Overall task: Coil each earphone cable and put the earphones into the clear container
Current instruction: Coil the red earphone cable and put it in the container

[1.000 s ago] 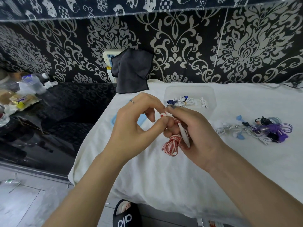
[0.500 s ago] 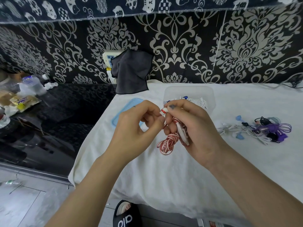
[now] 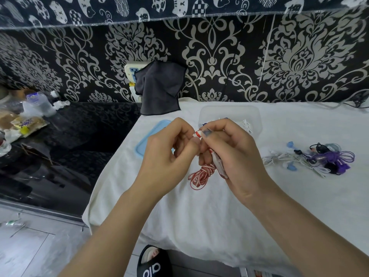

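Hanging below both hands, the red-and-white earphone cable (image 3: 201, 175) is pinched by the left hand (image 3: 165, 156) and gripped by the right hand (image 3: 231, 154); the clear container (image 3: 255, 118) lies just beyond, nearer the right.

Both forearms are bare, with no sleeves showing anywhere up to the lower edge of the view. The left hand (image 3: 165, 156) and the right hand (image 3: 235, 156) wear no gloves. One nail of the right hand carries grey-blue polish, worn at the edges. Below the forearms, a foot sits in a black slide sandal (image 3: 153, 262) with white lettering across its strap.
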